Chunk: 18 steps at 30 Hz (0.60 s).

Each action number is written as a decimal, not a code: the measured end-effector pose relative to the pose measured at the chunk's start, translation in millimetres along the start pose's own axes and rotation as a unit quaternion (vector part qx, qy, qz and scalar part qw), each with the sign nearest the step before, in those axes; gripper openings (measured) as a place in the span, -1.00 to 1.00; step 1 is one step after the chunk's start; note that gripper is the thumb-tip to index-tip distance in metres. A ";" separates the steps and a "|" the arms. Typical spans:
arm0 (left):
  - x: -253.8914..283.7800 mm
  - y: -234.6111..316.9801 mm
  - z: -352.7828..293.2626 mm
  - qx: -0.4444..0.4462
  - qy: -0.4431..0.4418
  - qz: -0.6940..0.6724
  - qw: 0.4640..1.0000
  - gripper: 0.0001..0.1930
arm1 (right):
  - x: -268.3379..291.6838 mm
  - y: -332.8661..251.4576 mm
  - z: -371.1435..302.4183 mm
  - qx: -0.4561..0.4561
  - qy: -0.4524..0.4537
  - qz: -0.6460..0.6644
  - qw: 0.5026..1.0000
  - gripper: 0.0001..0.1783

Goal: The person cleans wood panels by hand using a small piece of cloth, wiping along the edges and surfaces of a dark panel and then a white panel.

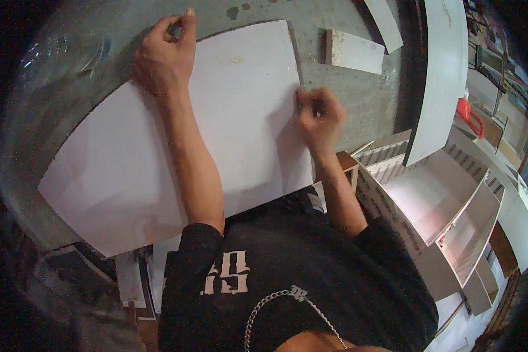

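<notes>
A large white panel (pixel 234 105) lies flat on the grey work surface in front of me, its far edges dark and rough. My left hand (pixel 167 56) is over the panel's far edge, the fingers curled in and the thumb and a finger forming a small loop. Whatever it pinches, if anything, is too small to make out. At the panel's right edge, my right hand (pixel 321 117) is closed with its fingertips by the rim. It is slightly blurred, and I cannot see what lies between those fingers.
A small white block (pixel 355 51) with a raw chipboard end lies beyond the panel. Near it is a narrow white strip (pixel 384 23). On the right stand a long white board (pixel 440 76), an open box-like carcass (pixel 431 182) and a red-handled object (pixel 469 117).
</notes>
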State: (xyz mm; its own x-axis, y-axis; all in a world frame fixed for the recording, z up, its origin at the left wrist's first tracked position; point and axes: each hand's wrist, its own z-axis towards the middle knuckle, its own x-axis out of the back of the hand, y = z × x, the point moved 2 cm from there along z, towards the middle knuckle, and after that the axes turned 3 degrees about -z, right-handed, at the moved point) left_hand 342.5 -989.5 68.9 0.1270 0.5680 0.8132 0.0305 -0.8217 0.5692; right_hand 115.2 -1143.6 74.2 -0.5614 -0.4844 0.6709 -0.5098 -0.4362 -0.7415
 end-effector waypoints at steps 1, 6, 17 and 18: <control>0.4 -0.2 -1.6 0.002 -0.005 0.004 1.000 -0.43 | -1.8 -1.0 6.4 -0.001 -0.002 -0.006 1.000 -0.73; 4.1 6.7 -0.3 -0.008 -0.017 0.001 1.000 -0.44 | 6.9 0.5 -5.1 -0.019 -0.034 -0.012 0.999 -0.73; -0.7 -3.0 3.7 -0.057 0.022 0.011 0.998 -0.45 | 12.1 5.0 -13.4 -0.004 -0.023 -0.009 1.000 -0.65; 3.4 4.1 -0.9 -0.044 0.003 0.010 0.999 -0.45 | 4.1 3.6 4.1 0.002 -0.021 -0.009 1.000 -0.65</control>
State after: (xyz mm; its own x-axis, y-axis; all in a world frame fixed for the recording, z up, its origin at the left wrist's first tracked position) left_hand 342.2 -990.9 74.1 0.1216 0.5526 0.8245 -0.0597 -0.8251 0.5618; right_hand 113.7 -1150.3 74.2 -0.5243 -0.5071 0.6841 -0.5176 -0.4481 -0.7289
